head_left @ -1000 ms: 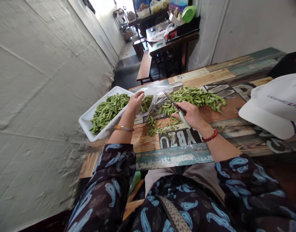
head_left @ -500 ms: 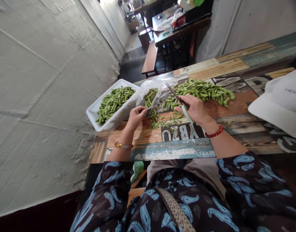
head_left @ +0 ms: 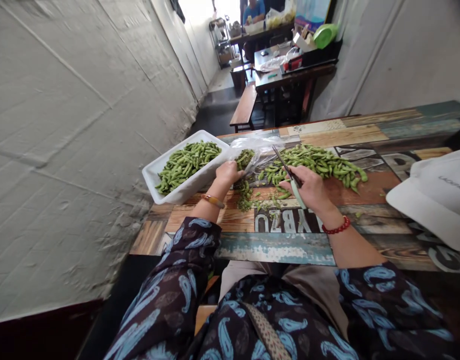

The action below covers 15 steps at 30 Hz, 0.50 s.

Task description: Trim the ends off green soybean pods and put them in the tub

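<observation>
My left hand (head_left: 229,172) is closed at the near-left edge of a clear plastic bag (head_left: 258,146), its fingers pinched on the film. Inside the bag's mouth lie green trimmings (head_left: 245,158). In my right hand (head_left: 311,187) is a pair of scissors (head_left: 297,194) with pale green handles, the dark blades pointing up and left over the bag's right side. Beyond that hand spreads a heap of edamame pods (head_left: 320,162). Loose stems and scraps (head_left: 245,196) are scattered on the table between my hands.
A white plastic tub (head_left: 153,182) of pods stands at the table's left end, by the grey wall (head_left: 65,125). On the right lies a white cap (head_left: 436,195). Past the patterned table (head_left: 275,248) are a bench (head_left: 245,104), another table and a person (head_left: 254,11) in blue.
My view has tilted up, so the tables sit lower in it. My left hand has moved forward and right against the bag. The right hand still holds the scissors.
</observation>
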Motion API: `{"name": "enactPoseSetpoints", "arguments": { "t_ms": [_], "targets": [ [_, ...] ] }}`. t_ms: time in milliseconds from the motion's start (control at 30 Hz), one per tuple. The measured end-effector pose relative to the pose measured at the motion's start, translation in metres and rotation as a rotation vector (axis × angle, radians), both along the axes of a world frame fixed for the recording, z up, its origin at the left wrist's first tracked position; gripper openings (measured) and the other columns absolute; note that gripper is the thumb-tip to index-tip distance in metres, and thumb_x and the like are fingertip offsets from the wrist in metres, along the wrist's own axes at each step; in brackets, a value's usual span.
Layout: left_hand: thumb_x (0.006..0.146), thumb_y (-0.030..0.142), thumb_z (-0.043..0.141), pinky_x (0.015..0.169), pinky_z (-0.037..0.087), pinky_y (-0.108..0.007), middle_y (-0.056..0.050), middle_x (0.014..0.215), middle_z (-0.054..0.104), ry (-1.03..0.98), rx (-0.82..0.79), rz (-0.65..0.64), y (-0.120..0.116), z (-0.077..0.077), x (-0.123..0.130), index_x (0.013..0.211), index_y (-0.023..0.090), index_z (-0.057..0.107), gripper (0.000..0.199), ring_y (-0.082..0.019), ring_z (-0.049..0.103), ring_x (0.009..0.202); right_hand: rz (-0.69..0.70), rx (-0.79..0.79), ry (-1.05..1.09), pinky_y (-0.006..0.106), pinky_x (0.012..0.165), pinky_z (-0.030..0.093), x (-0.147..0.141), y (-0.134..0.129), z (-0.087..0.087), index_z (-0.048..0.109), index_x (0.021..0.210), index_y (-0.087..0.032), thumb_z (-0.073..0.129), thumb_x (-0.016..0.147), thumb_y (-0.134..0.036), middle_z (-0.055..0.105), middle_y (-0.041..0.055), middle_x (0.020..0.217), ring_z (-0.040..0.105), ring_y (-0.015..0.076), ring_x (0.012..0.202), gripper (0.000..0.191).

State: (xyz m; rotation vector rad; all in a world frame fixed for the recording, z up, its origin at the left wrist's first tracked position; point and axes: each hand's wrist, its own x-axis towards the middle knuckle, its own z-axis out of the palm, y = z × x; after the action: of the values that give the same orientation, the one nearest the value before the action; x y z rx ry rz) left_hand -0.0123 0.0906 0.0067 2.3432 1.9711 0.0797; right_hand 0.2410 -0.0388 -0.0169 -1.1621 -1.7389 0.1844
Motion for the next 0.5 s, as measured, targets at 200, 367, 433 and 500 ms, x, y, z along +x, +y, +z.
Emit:
{"name": "enactPoseSetpoints", "arguments": {
  "t_ms": [200, 367, 433, 500],
  "targets": [
    [0.061, 0.015, 0.073, 0.087, 0.05, -0.035, -0.008, 0.083, 0.07, -0.499, -0.074, 0.066, 0.001, -0.013, -0.023, 0.086, 0.015, 0.068, 0.025, -0.027, 0.065, 0.091, 0.007, -0.013, 0.012, 0.042, 0.082, 0.056, 0.0, -0.001, 0.003, 0.068, 0.118, -0.017, 0.069, 0.086, -0.041, 0.072, 0.0112, 0.095, 0.068, 0.0262, 0.085, 0.04],
    [0.072, 0.02, 0.061, 0.061, 0.051, -0.03, -0.001, 0.058, 0.058, -0.712, -0.131, 0.123, -0.006, -0.017, -0.035, 0.091, 0.014, 0.065, 0.02, -0.017, 0.059, 0.057, 0.007, 0.001, 0.038, 0.043, 0.082, 0.056, -0.001, -0.001, 0.002, 0.069, 0.117, -0.017, 0.069, 0.086, -0.042, 0.071, 0.0112, 0.093, 0.068, 0.0271, 0.085, 0.04],
    [0.075, 0.022, 0.056, 0.056, 0.048, -0.028, -0.001, 0.057, 0.056, -0.783, -0.121, 0.132, -0.008, -0.016, -0.035, 0.091, 0.014, 0.063, 0.019, -0.014, 0.055, 0.052, 0.007, -0.005, 0.042, 0.043, 0.081, 0.056, -0.001, -0.001, 0.001, 0.069, 0.117, -0.018, 0.07, 0.086, -0.041, 0.071, 0.0103, 0.094, 0.068, 0.0266, 0.085, 0.039],
    [0.075, 0.024, 0.057, 0.053, 0.044, -0.025, 0.0, 0.055, 0.052, -0.822, -0.096, 0.132, -0.006, -0.015, -0.033, 0.086, 0.015, 0.063, 0.015, -0.013, 0.051, 0.05, 0.008, -0.012, 0.038, 0.043, 0.08, 0.057, -0.002, -0.001, 0.0, 0.068, 0.118, -0.019, 0.07, 0.085, -0.04, 0.071, 0.0102, 0.094, 0.068, 0.0262, 0.084, 0.039]
  ]
}}
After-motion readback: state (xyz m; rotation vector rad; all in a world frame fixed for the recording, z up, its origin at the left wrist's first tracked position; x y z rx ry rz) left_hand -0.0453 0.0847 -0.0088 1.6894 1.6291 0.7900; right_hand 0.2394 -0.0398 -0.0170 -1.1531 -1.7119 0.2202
